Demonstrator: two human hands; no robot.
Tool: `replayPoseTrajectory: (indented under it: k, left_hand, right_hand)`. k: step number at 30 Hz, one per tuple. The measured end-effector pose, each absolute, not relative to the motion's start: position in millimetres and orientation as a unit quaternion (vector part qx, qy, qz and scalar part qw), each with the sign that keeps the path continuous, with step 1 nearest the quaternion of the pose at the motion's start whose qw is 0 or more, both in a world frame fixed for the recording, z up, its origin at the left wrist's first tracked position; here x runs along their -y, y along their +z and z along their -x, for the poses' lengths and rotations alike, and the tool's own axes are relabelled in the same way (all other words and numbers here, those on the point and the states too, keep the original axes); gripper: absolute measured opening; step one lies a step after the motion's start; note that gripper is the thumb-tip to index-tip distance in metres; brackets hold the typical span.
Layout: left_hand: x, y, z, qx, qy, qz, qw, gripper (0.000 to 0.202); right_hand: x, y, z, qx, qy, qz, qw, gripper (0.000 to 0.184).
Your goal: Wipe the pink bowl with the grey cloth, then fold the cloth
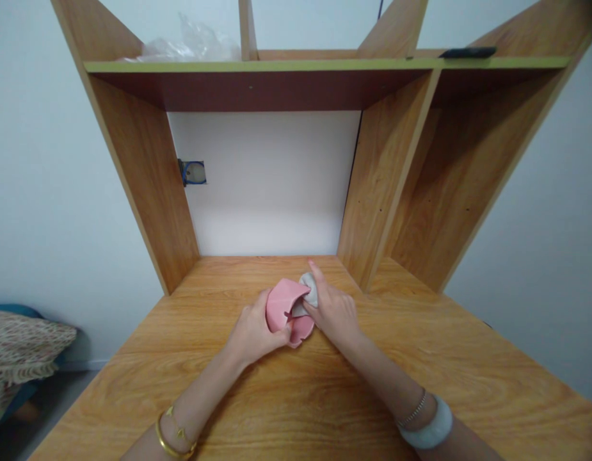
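A small pink soft pouch or case point(287, 307) with a grey part point(309, 288) at its far end rests on the wooden desk point(296, 397), held between both hands. My left hand point(254, 330) is closed around its left side, with the thumb pressed into the pink material. My right hand point(331, 307) grips the grey end from the right, its index finger stretched out over it. A gold bangle is on my left wrist, and a pale bangle and thin bracelet on my right.
A wooden hutch with a shelf point(257, 65) stands at the back of the desk. Crumpled clear plastic point(190, 45) and a dark flat object point(467, 52) lie on the shelf. A blue wall socket box point(192, 172) sits at the back left. Patterned fabric point(22, 352) lies far left.
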State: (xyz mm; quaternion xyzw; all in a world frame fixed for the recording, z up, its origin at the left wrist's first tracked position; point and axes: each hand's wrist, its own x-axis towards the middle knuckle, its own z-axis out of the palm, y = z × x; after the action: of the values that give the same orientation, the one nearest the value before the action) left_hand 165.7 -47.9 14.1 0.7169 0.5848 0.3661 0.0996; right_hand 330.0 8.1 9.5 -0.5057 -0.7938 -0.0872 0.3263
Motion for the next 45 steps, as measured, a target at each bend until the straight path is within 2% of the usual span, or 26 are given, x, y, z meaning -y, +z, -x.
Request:
replayPoseTrajectory:
  k: [6,10,13,20,24,26,30,35,39,42,45]
  left_hand:
    - [47.7,16.6,-157.0,-0.607,0.304,-0.733,0.033,0.058]
    - [46.9,17.0,-154.2,-0.614,0.3,-0.73,0.02,0.061]
    - [45.2,15.6,-153.5,-0.595,0.353,-0.719,0.066,0.066]
    - [41.9,1.0,-166.4,-0.492,0.459,-0.712,0.204,0.098]
    - [43.8,-3.7,-175.4,-0.504,0.474,-0.691,0.208,0.088]
    - [44.1,-3.0,-176.0,-0.519,0.479,-0.678,0.202,0.08]
    - [43.0,0.4,-172.7,-0.539,0.473,-0.667,0.204,0.076]
    - [42.8,0.5,-170.7,-0.568,0.424,-0.686,0.164,0.078]
    - [43.3,0.9,-169.0,-0.601,0.373,-0.693,0.138,0.077]
    - [44.6,5.8,-166.0,-0.61,0.357,-0.697,0.118,0.073]
    - [46.2,11.6,-162.8,-0.619,0.356,-0.695,0.088,0.066]
  right_hand:
    - [-8.6,4.5,-325.6,0.812,-0.025,0.487,0.32,0.073]
    - [-10.1,-2.5,-323.9,0.801,0.026,0.487,0.346,0.07]
    - [-12.8,-6.7,-323.3,0.78,0.08,0.493,0.378,0.067]
    - [-21.8,-14.1,-318.5,0.689,0.232,0.462,0.508,0.053]
    - [-22.7,-17.7,-311.7,0.678,0.302,0.417,0.525,0.043]
    - [-22.9,-16.6,-309.9,0.675,0.311,0.43,0.512,0.05]
    - [-24.3,-7.6,-315.2,0.675,0.252,0.523,0.454,0.074]
    - [-22.1,3.0,-329.2,0.724,0.048,0.593,0.351,0.072]
    - [-16.7,6.0,-333.5,0.778,-0.076,0.539,0.312,0.068]
    - [-12.4,8.3,-332.1,0.803,-0.104,0.493,0.317,0.065]
    - [-8.5,9.6,-328.1,0.805,-0.059,0.495,0.321,0.068]
